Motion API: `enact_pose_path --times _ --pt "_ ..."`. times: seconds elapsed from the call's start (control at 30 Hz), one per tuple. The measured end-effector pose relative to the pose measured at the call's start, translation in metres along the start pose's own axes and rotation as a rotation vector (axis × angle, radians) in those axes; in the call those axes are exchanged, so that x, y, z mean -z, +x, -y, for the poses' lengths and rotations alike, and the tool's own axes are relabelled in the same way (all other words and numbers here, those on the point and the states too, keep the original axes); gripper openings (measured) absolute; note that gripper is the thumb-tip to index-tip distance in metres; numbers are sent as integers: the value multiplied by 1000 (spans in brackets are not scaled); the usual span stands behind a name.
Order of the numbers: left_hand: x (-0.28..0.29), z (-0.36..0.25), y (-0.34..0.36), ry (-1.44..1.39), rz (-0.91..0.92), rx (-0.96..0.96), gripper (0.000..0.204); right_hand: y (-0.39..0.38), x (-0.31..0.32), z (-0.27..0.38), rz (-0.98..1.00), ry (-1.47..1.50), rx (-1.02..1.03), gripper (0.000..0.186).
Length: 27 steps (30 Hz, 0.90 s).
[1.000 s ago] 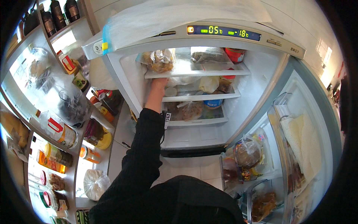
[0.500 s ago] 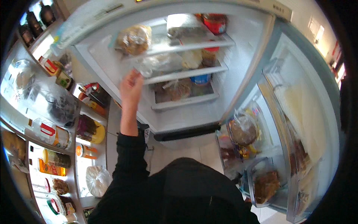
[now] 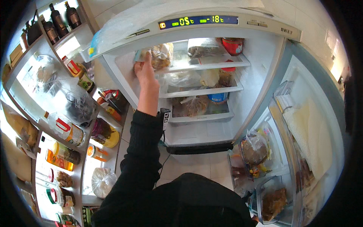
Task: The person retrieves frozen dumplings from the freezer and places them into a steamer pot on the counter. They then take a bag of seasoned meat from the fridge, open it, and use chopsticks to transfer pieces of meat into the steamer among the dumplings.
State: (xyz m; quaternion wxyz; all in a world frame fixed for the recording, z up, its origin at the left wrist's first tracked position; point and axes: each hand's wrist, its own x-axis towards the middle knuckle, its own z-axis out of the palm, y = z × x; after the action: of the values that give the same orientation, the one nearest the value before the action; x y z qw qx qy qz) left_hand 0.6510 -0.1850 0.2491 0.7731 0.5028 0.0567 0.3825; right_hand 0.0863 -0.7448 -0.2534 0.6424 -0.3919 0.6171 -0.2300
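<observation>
In front of me an open fridge shows its lit shelves. My left hand is raised to the left end of the top shelf. Its fingers close on the edge of a clear plastic bag of lumpy brown food, one finger over the front and the others partly hidden. A pale bag lies on the shelf below. Only a sliver of my right hand shows beside my dark jacket at the bottom; its fingers are hidden.
Right of the bag are another filled bag and a red container. Lower sit a blue container and a bagged item. The open door stands right, its bins loaded. Shelves with jars and bottles stand left.
My left hand has risen from beside the middle shelf to the bag on the top shelf. My view has shifted, so the fridge's display panel now shows fully.
</observation>
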Motion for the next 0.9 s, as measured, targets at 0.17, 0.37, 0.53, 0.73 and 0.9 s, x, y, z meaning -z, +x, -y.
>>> enact_pose_path --times 0.17,0.37,0.53,0.73,0.9 --pt "-14 19 16 105 -18 -116 40 10 -7 3 -3 -2 5 48" --pt "-34 44 35 63 -147 -95 60 14 -16 8 8 2 6 48" --pt "-9 36 45 -58 -2 235 52 17 -22 10 3 2 1 48" --pt "38 20 15 -320 140 403 29 22 -24 12 11 6 18 47" --pt "81 -20 -36 -405 373 507 36 29 -11 9 17 40 64 47"
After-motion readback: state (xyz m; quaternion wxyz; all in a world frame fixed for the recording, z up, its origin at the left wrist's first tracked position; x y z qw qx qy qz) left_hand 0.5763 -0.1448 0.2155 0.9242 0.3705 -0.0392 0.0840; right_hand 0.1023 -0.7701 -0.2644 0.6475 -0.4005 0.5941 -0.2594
